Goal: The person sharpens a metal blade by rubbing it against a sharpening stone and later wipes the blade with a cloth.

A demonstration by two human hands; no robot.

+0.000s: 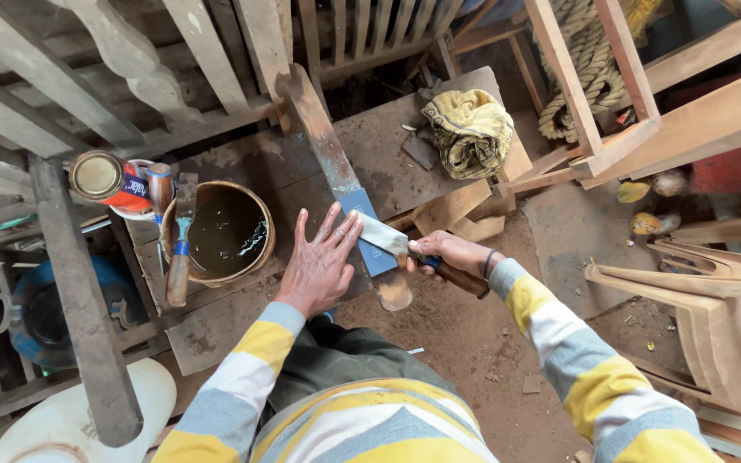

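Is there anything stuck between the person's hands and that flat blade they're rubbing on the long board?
Nothing visible is in between. The right hand grips the wooden handle of the blade directly, and the left hand presses its fingertips flat on the metal. The blade lies on the blue strip of the long board, touching it.

Blade (382,233) on stone (367,230), bowl (225,233) left.

The floor (508,343) was bare reddish-brown packed earth, littered with wood chips. Unfinished pale wooden chair frames (713,309) stood at the right. Grey weathered timber slats and rails (62,111) occupied the upper left. A coiled tan rope (589,69) hung at the top. Daylight was diffuse.
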